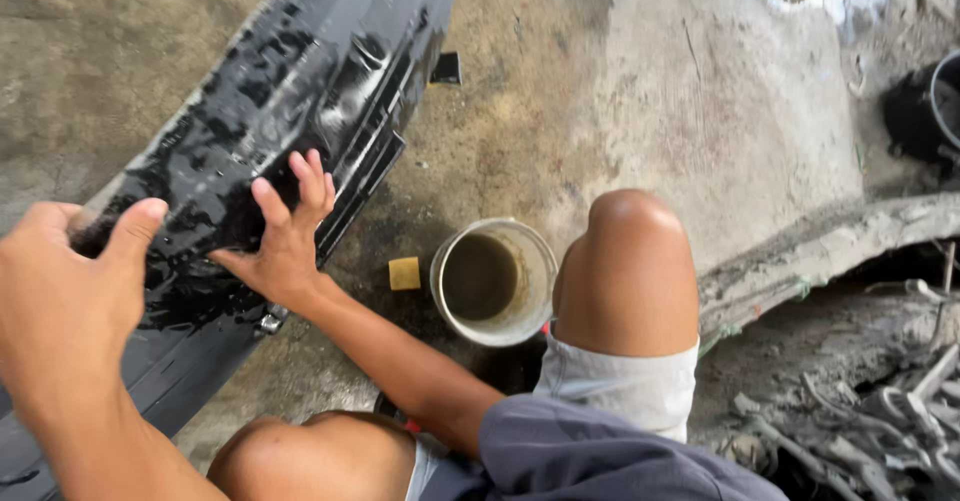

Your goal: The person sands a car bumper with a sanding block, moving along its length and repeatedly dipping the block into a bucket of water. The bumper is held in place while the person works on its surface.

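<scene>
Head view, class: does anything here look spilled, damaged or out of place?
Little stands out. The black panel is wet, and water darkens the concrete floor round the bucket. A yellow sponge lies loose beside the bucket.

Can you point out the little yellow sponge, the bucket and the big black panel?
Small yellow square sponge (404, 273), head view: top face.
Round white bucket (537, 261), head view: right rim.
Wet glossy black panel (330, 51), head view: upper surface.

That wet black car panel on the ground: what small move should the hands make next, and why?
Probably slide the right hand further up the black panel, rubbing. Its fingers lie flat on the wet surface, the left hand grips the near edge, and the stretch above is wet and streaked.
</scene>
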